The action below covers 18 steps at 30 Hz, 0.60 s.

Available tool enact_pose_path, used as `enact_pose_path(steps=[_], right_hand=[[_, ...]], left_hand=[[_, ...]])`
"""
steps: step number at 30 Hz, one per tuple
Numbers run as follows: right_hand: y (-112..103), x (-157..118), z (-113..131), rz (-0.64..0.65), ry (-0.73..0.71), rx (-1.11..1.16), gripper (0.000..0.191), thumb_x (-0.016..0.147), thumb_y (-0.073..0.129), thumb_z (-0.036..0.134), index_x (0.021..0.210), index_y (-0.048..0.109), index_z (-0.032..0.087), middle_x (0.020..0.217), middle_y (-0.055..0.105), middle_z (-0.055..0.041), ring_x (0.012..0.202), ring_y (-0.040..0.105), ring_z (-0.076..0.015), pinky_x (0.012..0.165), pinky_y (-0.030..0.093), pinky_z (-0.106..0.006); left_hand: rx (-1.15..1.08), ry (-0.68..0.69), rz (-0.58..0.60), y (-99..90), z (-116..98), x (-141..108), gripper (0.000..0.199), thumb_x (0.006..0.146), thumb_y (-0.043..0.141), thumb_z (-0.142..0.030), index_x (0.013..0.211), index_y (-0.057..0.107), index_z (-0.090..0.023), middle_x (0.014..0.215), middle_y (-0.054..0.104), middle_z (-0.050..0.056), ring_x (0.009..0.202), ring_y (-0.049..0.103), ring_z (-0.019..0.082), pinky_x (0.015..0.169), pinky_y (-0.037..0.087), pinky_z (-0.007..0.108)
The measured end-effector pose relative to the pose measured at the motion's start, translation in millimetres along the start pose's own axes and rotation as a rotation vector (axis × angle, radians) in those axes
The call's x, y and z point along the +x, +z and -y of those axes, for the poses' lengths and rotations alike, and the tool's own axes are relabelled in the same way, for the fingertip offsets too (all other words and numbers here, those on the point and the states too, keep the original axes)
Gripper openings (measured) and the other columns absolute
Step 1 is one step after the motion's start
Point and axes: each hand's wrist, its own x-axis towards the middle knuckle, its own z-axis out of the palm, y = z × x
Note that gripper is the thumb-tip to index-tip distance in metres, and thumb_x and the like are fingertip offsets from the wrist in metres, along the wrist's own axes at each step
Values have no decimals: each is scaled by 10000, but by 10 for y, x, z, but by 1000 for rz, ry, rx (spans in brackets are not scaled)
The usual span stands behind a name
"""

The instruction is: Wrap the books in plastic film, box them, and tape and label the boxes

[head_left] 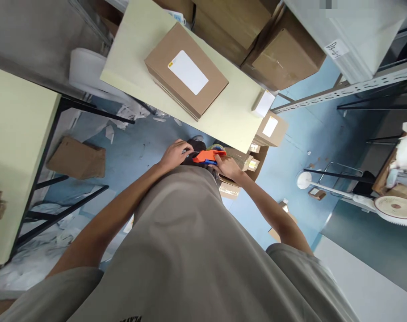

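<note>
Low in front of my body, my right hand [227, 168] is wrapped round an orange and blue tape dispenser [208, 155]. A yellowish tape roll shows just behind its orange part. My left hand [176, 154] is close by on the left, its fingers bent together near the dispenser's end. Whatever those fingers pinch is too small to make out. Beyond both hands, a closed cardboard box [186, 74] with a blank-looking white label lies on the pale yellow table [129, 58].
A small white box [263, 103] stands at the table's right corner. Large cartons [283, 53] sit behind it, beside a metal rack [350, 85]. More cartons [272, 127] are below on the right. Another table [18, 134] is left; a white fan [396, 206] is right.
</note>
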Motion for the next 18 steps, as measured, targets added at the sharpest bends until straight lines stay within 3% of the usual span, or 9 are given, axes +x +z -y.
enact_pose_path(steps=[9,13,18], right_hand=[[-254,-29,-186,-11,146,-50,688,1143,297,605,1523,395,40,1164,776,-257,1083,756,-399,891,545,-436],[-366,-9,-209,-12,153,-48,685,1147,243,607,1524,386,54,1117,791,-240,1017,768,-385,880,531,-433],[-358,-108,-352,31,219,-60,613,1146,310,584,1475,401,75,1081,795,-221,1022,770,-386,860,541,-432]], left_hand=[[38,71,-29,-85,35,536,112,975,676,-317,955,744,-230,984,782,79,1030,677,278,987,542,436],[32,95,-28,-112,27,625,116,975,677,-320,949,740,-226,982,784,84,1018,679,278,993,539,438],[7,7,-157,-386,375,623,109,948,704,-309,918,746,-214,963,778,86,932,693,263,955,549,416]])
